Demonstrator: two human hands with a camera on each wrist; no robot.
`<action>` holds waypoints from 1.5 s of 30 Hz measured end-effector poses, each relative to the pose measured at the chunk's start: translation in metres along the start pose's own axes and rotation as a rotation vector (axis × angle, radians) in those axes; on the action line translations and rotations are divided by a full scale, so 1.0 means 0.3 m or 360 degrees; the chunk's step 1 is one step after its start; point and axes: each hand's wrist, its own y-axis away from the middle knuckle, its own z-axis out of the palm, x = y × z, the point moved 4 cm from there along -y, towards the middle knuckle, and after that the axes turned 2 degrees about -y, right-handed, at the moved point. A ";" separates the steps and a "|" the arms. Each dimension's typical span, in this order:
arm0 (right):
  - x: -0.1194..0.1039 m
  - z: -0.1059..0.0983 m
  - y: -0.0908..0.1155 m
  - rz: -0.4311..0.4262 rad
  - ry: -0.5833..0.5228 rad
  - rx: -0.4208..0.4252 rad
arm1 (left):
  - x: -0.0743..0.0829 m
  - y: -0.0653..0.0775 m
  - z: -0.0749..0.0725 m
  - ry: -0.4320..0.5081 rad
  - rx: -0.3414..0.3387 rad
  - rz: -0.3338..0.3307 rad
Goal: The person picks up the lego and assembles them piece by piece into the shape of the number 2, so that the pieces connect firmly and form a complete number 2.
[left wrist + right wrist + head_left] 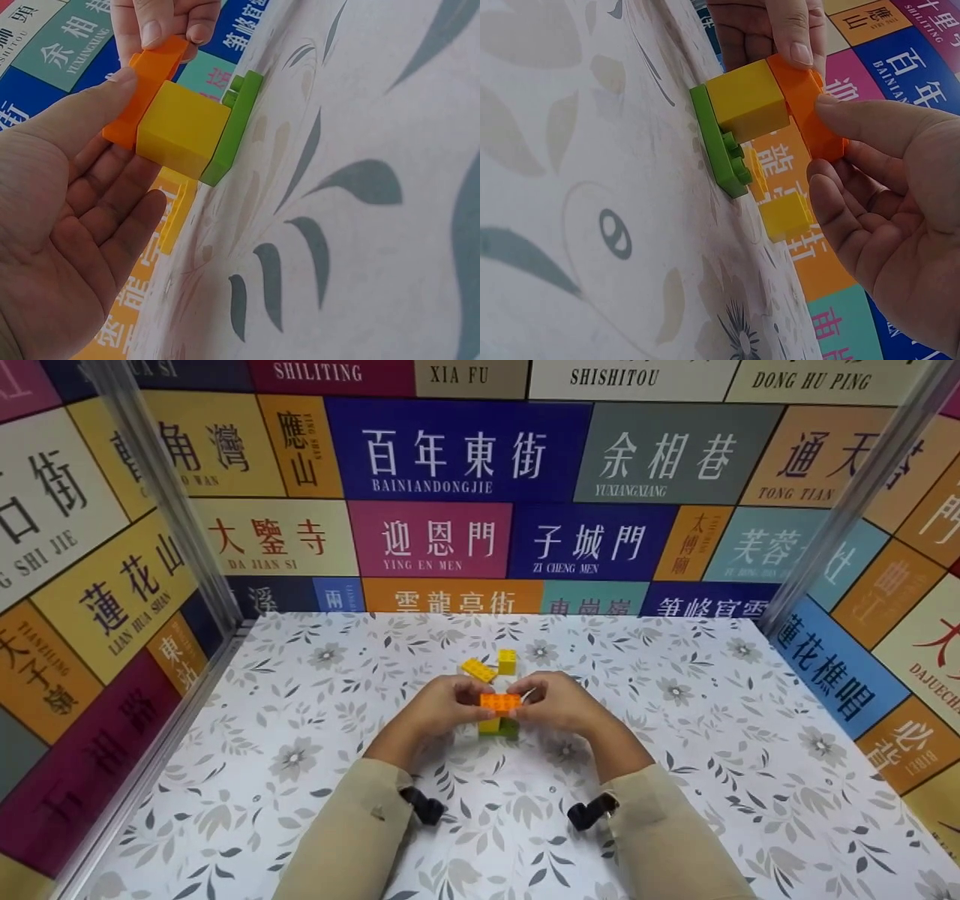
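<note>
An orange brick (500, 703) sits on top of a yellow cube (489, 725), which stands on a green plate (511, 728) lying on the floral tabletop. My left hand (466, 702) pinches the orange brick's left end, its thumb (112, 90) on the top face. The other end is pinched by my right hand (531, 699), thumb (840, 112) pressed on the orange brick (802, 105). The wrist views show the yellow cube (184, 127) studded onto the green plate (236, 124), with the orange brick (146, 82) capping it.
Two loose yellow bricks lie just behind the hands, a flat one (478, 669) and a cube (508, 661). Walls covered in coloured signs close in the table (675, 780) on three sides, with metal posts (172, 502) at the far corners.
</note>
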 end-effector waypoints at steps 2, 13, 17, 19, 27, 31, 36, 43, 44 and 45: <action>0.001 0.000 0.000 0.0003 -0.0001 -0.0001 | 0.000 -0.002 0.000 -0.0005 -0.0001 -0.0011; -0.001 -0.002 0.000 0.0030 0.0008 0.0008 | -0.002 -0.004 0.000 0.0025 -0.0018 -0.0101; -0.002 -0.001 0.001 0.0030 -0.0013 0.0011 | -0.002 -0.006 0.000 0.0024 -0.0020 -0.0094; -0.001 0.000 0.001 0.0032 -0.0023 0.0010 | -0.003 -0.007 -0.001 0.0024 -0.0022 -0.0097; -0.001 0.001 0.004 0.0017 -0.0045 -0.0003 | 0.001 -0.004 -0.003 -0.0001 -0.0041 -0.0042; 0.011 0.009 0.001 0.0049 -0.0042 -0.0004 | -0.008 -0.004 -0.002 0.0017 -0.0051 -0.0073; 0.024 0.016 -0.001 0.0086 -0.0072 -0.0008 | -0.018 -0.006 0.001 0.0026 -0.0056 -0.0114; 0.025 0.011 0.001 0.0138 -0.0115 -0.0013 | -0.014 -0.007 0.000 -0.0006 -0.0052 -0.0111; 0.024 0.009 0.001 0.0138 -0.0118 -0.0013 | -0.012 -0.007 -0.001 -0.0002 -0.0054 -0.0115; 0.023 0.008 0.001 0.0139 -0.0121 -0.0013 | -0.010 -0.007 -0.002 0.0000 -0.0056 -0.0119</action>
